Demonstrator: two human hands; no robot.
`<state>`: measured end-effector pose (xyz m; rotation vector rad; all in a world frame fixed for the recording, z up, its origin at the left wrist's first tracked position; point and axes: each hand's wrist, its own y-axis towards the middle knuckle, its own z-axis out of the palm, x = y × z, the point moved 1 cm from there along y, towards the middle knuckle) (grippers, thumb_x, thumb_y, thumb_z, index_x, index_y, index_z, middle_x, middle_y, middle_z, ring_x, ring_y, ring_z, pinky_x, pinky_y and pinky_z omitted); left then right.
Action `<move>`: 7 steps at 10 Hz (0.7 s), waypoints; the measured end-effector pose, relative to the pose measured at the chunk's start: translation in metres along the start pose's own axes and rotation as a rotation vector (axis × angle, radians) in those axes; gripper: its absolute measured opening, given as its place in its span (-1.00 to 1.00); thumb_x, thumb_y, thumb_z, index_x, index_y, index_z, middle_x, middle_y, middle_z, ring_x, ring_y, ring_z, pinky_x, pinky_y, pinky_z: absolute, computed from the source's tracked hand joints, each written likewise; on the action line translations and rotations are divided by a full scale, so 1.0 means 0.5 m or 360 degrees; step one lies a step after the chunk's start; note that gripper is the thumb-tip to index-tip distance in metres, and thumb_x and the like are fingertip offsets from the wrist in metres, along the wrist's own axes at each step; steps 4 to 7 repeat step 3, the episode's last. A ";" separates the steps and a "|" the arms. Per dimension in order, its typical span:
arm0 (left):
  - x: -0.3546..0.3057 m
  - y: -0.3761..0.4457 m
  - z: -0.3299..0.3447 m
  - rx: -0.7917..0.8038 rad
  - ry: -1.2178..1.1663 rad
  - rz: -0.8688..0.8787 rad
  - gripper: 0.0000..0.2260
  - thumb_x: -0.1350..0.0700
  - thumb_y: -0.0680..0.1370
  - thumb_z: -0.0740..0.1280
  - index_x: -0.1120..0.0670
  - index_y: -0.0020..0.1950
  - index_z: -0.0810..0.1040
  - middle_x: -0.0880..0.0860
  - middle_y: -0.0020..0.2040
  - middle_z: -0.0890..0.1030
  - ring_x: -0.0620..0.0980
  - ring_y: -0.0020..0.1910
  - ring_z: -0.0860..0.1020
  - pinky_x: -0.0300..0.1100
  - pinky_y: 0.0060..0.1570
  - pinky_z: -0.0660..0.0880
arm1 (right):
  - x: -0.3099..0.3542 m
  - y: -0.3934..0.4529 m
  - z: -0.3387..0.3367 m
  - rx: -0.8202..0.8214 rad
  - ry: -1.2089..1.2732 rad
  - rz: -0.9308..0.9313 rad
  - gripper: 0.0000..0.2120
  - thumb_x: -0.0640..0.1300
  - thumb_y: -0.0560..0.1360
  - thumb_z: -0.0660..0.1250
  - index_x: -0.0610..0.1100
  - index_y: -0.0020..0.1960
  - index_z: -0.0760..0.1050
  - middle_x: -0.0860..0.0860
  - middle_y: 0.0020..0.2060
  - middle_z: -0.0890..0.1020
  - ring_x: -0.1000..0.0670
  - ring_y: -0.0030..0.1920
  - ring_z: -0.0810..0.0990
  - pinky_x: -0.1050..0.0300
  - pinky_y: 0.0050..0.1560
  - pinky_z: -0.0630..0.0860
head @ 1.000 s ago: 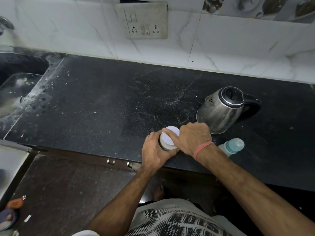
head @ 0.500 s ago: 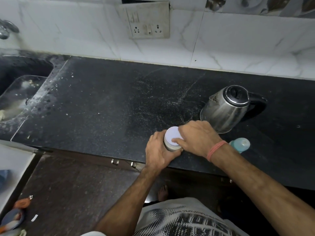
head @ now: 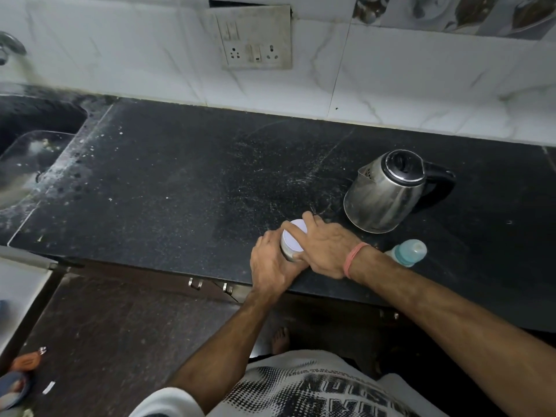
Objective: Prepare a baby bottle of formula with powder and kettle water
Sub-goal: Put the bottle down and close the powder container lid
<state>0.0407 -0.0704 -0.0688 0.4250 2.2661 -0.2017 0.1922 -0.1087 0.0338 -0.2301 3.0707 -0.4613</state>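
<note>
The powder tin [head: 291, 242] stands near the front edge of the black counter [head: 180, 188], mostly hidden: the left hand [head: 272, 263] curls round its side, and the right hand [head: 323, 249] grips its white lid [head: 293, 240] from above. The capped baby bottle [head: 410, 252], partly behind the right wrist, lies just beside the steel kettle [head: 382, 194].
</note>
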 end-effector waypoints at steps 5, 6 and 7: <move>0.012 -0.008 -0.024 0.0126 0.0023 0.0063 0.28 -0.57 0.18 0.65 -0.04 0.75 0.30 -0.06 0.58 0.50 0.02 0.54 0.47 0.06 0.48 0.47 | -0.031 -0.028 -0.020 -0.0041 0.0357 0.0230 -0.08 0.51 0.57 0.27 0.25 0.77 -0.05 -0.04 0.48 0.38 -0.20 0.38 0.54 -0.15 0.23 0.53; 0.012 -0.008 -0.024 0.0126 0.0023 0.0063 0.28 -0.57 0.18 0.65 -0.04 0.75 0.30 -0.06 0.58 0.50 0.02 0.54 0.47 0.06 0.48 0.47 | -0.031 -0.028 -0.020 -0.0041 0.0357 0.0230 -0.08 0.51 0.57 0.27 0.25 0.77 -0.05 -0.04 0.48 0.38 -0.20 0.38 0.54 -0.15 0.23 0.53; 0.012 -0.008 -0.024 0.0126 0.0023 0.0063 0.28 -0.57 0.18 0.65 -0.04 0.75 0.30 -0.06 0.58 0.50 0.02 0.54 0.47 0.06 0.48 0.47 | -0.031 -0.028 -0.020 -0.0041 0.0357 0.0230 -0.08 0.51 0.57 0.27 0.25 0.77 -0.05 -0.04 0.48 0.38 -0.20 0.38 0.54 -0.15 0.23 0.53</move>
